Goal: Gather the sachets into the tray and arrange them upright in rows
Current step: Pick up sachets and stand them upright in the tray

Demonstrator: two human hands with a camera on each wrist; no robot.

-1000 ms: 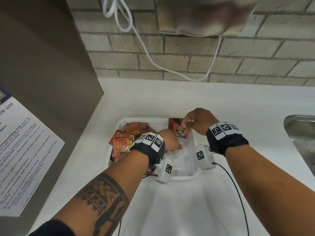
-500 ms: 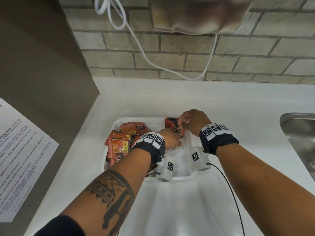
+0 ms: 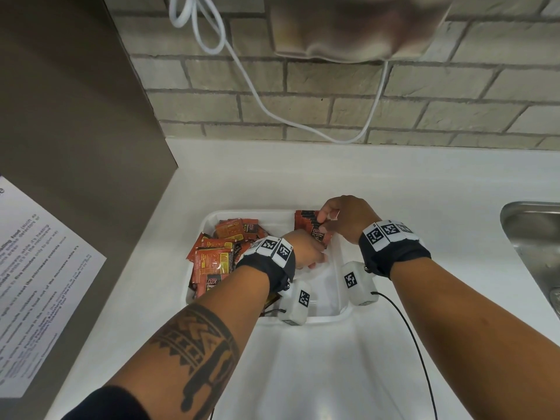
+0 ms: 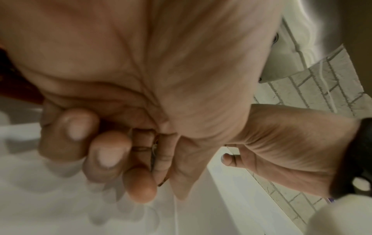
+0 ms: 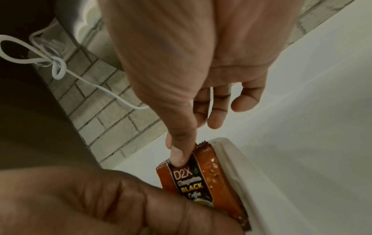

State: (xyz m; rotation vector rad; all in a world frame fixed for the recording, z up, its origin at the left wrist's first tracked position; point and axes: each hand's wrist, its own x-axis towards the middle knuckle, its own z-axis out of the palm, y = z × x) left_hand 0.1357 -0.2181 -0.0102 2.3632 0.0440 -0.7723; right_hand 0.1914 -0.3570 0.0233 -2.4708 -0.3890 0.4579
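Two hands are working inside our white tray (image 3: 344, 313) near the tabletop's (image 3: 394, 183) back edge: our right hand (image 3: 348, 218) is pinching the upright row of sachets (image 3: 312, 228) at the tray's far right corner, our left hand's (image 3: 306, 253) fingers (image 4: 76, 127) are curling beside loose sachets (image 3: 212, 256) heaped along its left side.

light: soft, even, head view bright | wrist views: dim, blurred close up | edges: wide-angle bending
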